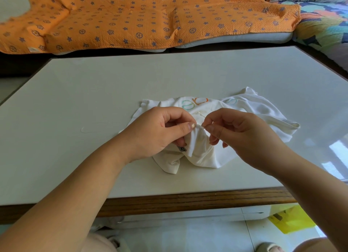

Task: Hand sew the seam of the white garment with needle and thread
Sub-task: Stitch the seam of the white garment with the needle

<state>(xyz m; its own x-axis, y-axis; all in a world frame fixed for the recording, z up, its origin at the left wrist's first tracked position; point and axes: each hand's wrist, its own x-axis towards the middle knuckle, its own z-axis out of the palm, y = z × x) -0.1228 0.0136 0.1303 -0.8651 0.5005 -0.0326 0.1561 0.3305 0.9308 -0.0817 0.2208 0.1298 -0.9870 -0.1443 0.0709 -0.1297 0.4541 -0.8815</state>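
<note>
Found the white garment (pixel 203 153) crumpled on the white tabletop (pixel 131 82), toward its near edge and directly under both hands, with printed lettering (pixel 195 102) on the far side and a small dark label (pixel 182 148) showing low down. Pinched up a ridge of its cloth with the left hand (pixel 158 131) — thumb (pixel 188 126) on top, fingers curled beneath. Held the right hand (pixel 243 136) just beside that pinch, thumb and forefinger closed on something thin and pale, taken for the needle (pixel 204 127) but too small to be sure of. Could not make out any thread at the fingers; noted only a faint pale loop (pixel 90 129) lying on the tabletop well to the left, possibly its tail.

Reckoned the raised fold to lie squarely between the two hands, held by the left and all but touching the right, its long axis running from the pinch down toward the body and the needle lying crosswise to it, tip toward the left thumb. Judged the right hand the working one and the left merely the clamp. Expected the next stitch to call for a short push leftward through the ridge, close under the thumb — and feared a pricked thumb or a stitch caught through too many layers.

Saw an orange patterned quilt (pixel 131 16) on the sofa beyond the table and a yellow bag (pixel 290 221) on the floor below, both well apart from the work.
</note>
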